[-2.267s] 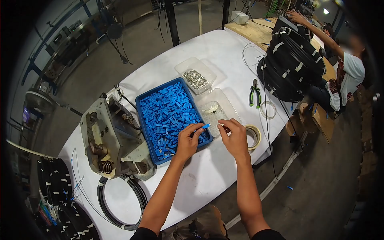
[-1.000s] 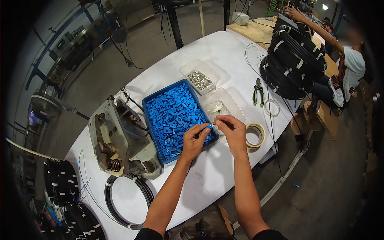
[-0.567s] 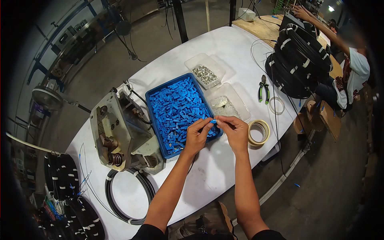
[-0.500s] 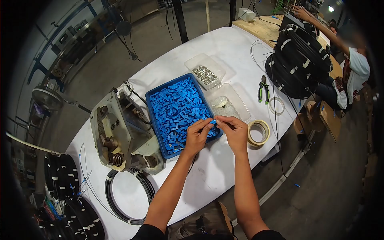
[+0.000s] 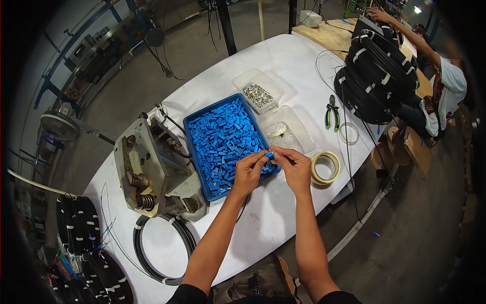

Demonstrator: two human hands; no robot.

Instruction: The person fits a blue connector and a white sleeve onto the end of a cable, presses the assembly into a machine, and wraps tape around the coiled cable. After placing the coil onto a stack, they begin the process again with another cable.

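Between my two hands is a small blue plastic connector housing (image 5: 270,154), over the near right corner of the blue tray. My left hand (image 5: 249,171) pinches it from the left, and my right hand (image 5: 295,167) has thumb and fingers closed on its right end. Fingertips cover part of it, so anything smaller held there is hidden. Many loose blue housings (image 5: 223,139) fill the blue tray (image 5: 194,161). Just beyond my right hand sits a clear plastic box (image 5: 304,133) with a clear bag inside. Small metal terminals (image 5: 258,95) lie in another clear box (image 5: 243,80).
A metal press (image 5: 147,167) stands left of the tray, with a black cable coil (image 5: 139,248) nearby. Tape rolls (image 5: 316,175) and green-handled cutters (image 5: 332,114) lie right. Large cable coils (image 5: 377,76) rise at the right edge, beside another person (image 5: 450,83).
Both hands stay at nearly the same spot, still pinching the blue housing, with only slight finger movement. The view has shifted a little.
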